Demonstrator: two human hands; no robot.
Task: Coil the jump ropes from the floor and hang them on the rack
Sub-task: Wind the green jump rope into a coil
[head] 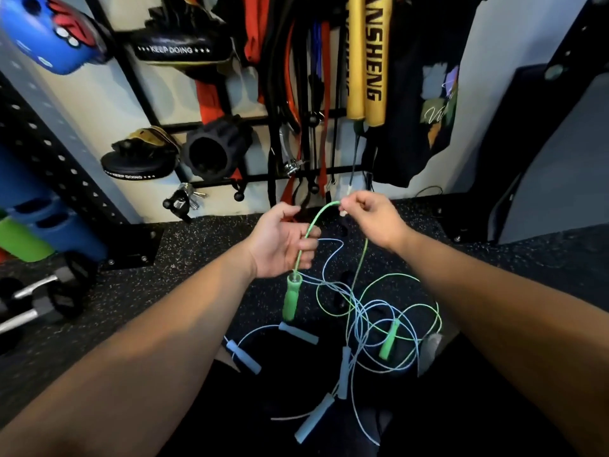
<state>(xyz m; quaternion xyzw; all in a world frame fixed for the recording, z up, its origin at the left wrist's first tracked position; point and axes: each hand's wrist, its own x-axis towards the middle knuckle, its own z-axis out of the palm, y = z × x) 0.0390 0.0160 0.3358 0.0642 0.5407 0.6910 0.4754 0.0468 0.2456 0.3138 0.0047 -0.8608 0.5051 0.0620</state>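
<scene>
Item under inspection: the green jump rope (301,253). It is off the floor at one end and held between both hands in front of the rack (217,183).

Left hand (283,240): palm turned up, fingers curled around the green cord. One green handle (290,296) hangs directly below this hand, clear of the fingers.

Right hand (372,219): level with the left hand and near it, thumb and forefinger pinching the same cord. The cord arches between the two hands. A small pale object sits at the right fingertips; what it is cannot be told.

From the right hand the cord drops into a tangle on the speckled black floor (184,258), below and between both forearms. The second green handle (389,339) lies in that tangle, under the right forearm.

The blue jump ropes (344,371) lie on the floor, interlaced with the green loops. Four pale blue handles are visible below the hands, nearer the person.

Beyond the hands, the rack holds black and red bands, two yellow foam sticks (375,61), focus pads (138,159) and a black roller (214,150). Dumbbells (43,301) lie on the floor well to the left of the left forearm.
</scene>
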